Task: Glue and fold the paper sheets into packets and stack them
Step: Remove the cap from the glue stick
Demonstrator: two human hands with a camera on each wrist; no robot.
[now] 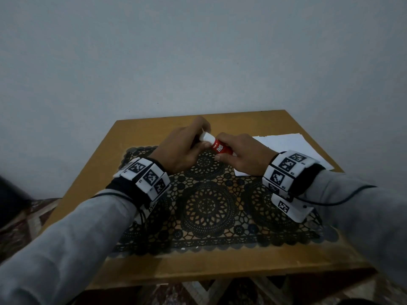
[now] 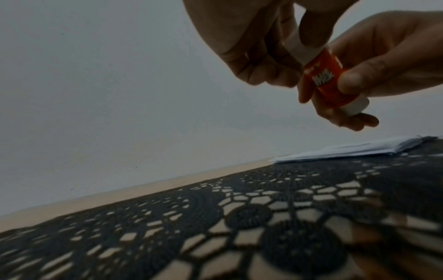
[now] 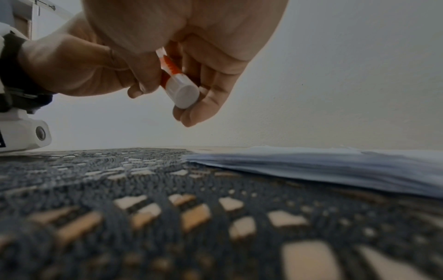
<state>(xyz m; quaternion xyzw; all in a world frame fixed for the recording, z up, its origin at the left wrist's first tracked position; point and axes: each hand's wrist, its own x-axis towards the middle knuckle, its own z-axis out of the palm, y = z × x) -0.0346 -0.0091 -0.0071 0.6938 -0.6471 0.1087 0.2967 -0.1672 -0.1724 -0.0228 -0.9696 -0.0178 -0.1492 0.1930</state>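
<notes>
A red glue stick [image 1: 221,147] [image 2: 322,79] [image 3: 170,70] with white ends hangs above the black lace mat [image 1: 207,205], held between both hands. My left hand [image 1: 187,144] [image 2: 254,47] pinches its white cap [image 1: 206,137] [image 2: 296,44]. Around the red barrel my right hand [image 1: 240,154] [image 2: 383,62] [image 3: 191,56] curls, the white base knob [image 3: 183,93] [image 2: 354,106] sticking out below the fingers. A stack of white paper sheets [image 1: 290,150] [image 2: 359,149] [image 3: 335,166] lies flat at the right, under my right wrist.
The wooden table [image 1: 141,133] stands against a plain grey wall [image 1: 198,51]. The lace mat [image 2: 239,217] [image 3: 167,208] covers its middle. A patterned carpet [image 1: 17,216] shows on the floor to the left and below the front edge.
</notes>
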